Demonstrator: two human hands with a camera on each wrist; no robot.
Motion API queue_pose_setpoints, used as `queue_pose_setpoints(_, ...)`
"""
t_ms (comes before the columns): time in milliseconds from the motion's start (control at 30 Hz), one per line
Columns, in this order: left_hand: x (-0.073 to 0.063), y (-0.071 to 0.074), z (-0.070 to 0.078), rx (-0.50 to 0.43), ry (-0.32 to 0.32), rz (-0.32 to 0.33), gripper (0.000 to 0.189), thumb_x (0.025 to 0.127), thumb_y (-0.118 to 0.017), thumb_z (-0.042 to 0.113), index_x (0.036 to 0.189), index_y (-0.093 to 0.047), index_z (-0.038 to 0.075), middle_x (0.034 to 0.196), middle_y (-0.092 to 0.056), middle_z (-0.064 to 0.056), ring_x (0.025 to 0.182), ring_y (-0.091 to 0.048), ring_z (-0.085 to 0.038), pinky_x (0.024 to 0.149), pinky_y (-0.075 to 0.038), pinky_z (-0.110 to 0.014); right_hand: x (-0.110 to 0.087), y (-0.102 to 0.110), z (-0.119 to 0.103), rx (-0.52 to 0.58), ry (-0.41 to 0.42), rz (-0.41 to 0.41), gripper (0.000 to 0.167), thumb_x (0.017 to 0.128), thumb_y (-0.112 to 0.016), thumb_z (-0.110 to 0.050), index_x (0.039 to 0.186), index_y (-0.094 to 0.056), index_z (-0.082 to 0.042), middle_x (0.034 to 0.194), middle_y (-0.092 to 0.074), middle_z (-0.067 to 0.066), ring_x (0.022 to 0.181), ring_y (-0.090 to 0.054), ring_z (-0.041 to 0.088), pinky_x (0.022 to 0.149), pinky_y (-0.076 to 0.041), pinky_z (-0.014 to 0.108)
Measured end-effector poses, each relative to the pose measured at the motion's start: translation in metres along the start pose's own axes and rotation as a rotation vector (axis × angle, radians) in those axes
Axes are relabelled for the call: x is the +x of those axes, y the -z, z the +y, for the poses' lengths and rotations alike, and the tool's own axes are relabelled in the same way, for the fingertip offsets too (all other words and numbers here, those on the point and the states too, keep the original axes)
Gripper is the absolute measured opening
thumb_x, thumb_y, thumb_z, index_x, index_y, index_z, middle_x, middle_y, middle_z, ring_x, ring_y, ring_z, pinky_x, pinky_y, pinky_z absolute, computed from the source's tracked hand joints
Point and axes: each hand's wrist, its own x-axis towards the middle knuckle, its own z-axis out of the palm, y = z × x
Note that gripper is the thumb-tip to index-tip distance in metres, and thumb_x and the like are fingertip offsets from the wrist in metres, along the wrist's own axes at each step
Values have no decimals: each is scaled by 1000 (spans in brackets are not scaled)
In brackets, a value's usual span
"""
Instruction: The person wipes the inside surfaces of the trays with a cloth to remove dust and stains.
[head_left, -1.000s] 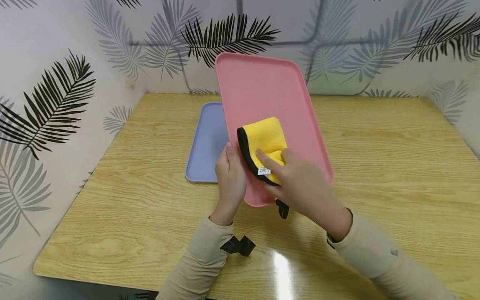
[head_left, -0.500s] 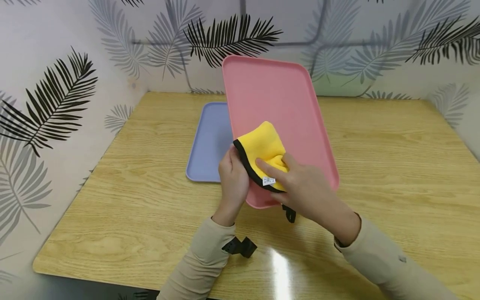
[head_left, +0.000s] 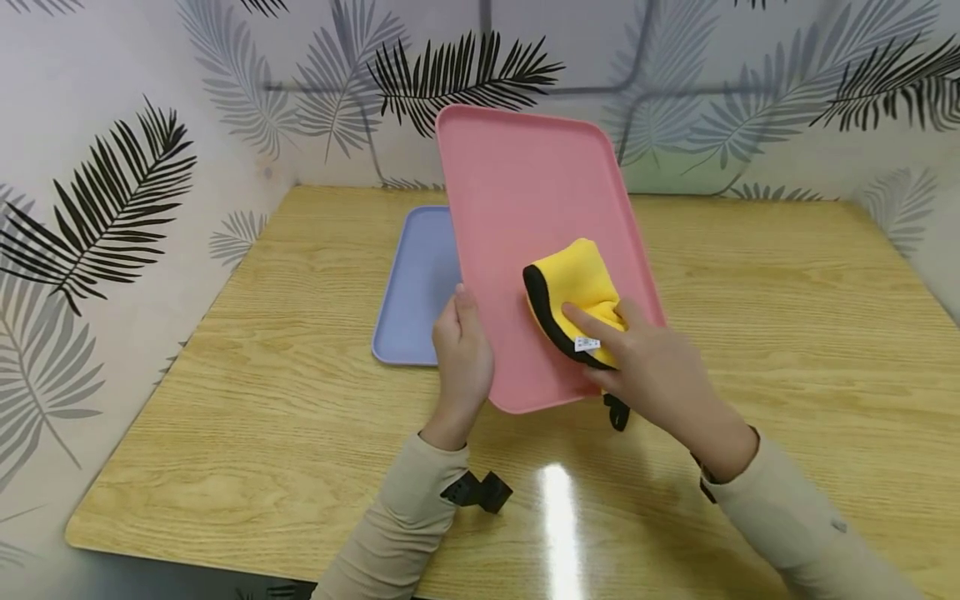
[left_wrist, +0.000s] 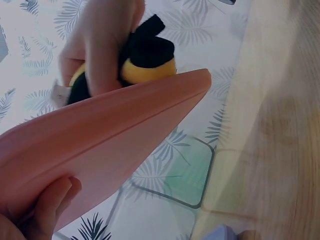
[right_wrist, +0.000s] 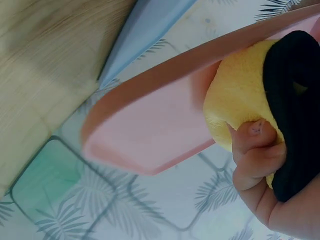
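A pink tray (head_left: 532, 183) is held up at a tilt over the table, its inner face toward me. My left hand (head_left: 463, 358) grips its left edge near the lower corner, thumb along the rim; in the left wrist view, fingers (left_wrist: 52, 205) show against the tray's underside. With my right hand (head_left: 652, 367) I hold a folded yellow cloth (head_left: 577, 275) with black edging and a small white label against the tray's inner face, toward its lower right. In the right wrist view, curled fingers (right_wrist: 257, 155) grip the cloth.
A blue tray (head_left: 420, 292) lies flat on the wooden table (head_left: 225, 417), partly hidden behind the pink one. Behind the table stands a wall (head_left: 750, 100) covered with a leaf-patterned sheet, which also shows along the left side.
My right hand slid the cloth first down and left to the pink tray's left edge, then across to the right. My left hand keeps its grip; the tray shifted only slightly.
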Motion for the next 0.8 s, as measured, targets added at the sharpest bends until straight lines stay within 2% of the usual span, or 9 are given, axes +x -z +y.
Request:
queue_pose_setpoints(167,1,2,1,11,-4,20,39,99,-27,14,77,-52,-7,62,-45,-6,56,-42,-13,51,-36,-26,-4,2,16,-45,-136,-104,62,67,-78,-22,123,-54,-16,83,-47,19,36,-27,15,34,-26,28)
queue_pose_setpoints(400,2,3,2,17,-20,23,39,99,-27,14,81,-54,-9,62,-46,-7,55,-42,-12,50,-36,-25,-7,2,34,-99,-319,-203,57,72,-73,-25,123,-52,-13,80,-47,22,37,-33,22,34,-30,32)
queue_pose_setpoints(667,3,2,1,12,-33,12,38,99,-28,14,75,-51,-5,61,-43,-5,55,-41,-12,50,-35,-25,-7,1,35,-69,-337,-235,54,75,-70,-25,124,-52,-10,80,-48,22,40,-35,22,35,-31,32)
queue_pose_setpoints(800,2,1,1,19,-35,11,37,99,-28,14,73,-49,-3,60,-42,-4,55,-41,-12,50,-35,-25,-4,3,30,-27,-378,-276,53,79,-65,-25,126,-50,-8,70,-46,15,45,-37,22,37,-31,31)
